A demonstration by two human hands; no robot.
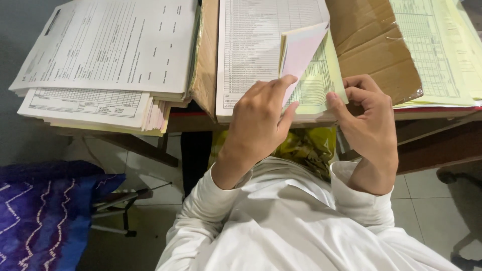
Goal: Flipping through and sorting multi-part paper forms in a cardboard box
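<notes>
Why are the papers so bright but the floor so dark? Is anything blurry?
Head view: light falls on the white form pages, so they glare pale; the floor under the desk lies in shadow; the left hand and right hand look sharp; stacks bend toward the picture's edges.

Left hand (261, 113) lifts pink sheet (301, 50); right hand (369, 118) pinches yellow sheet (321, 80).

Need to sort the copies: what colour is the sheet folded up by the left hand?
Pale pink sheet, lifted by the left hand over a yellow sheet; head view.
</notes>
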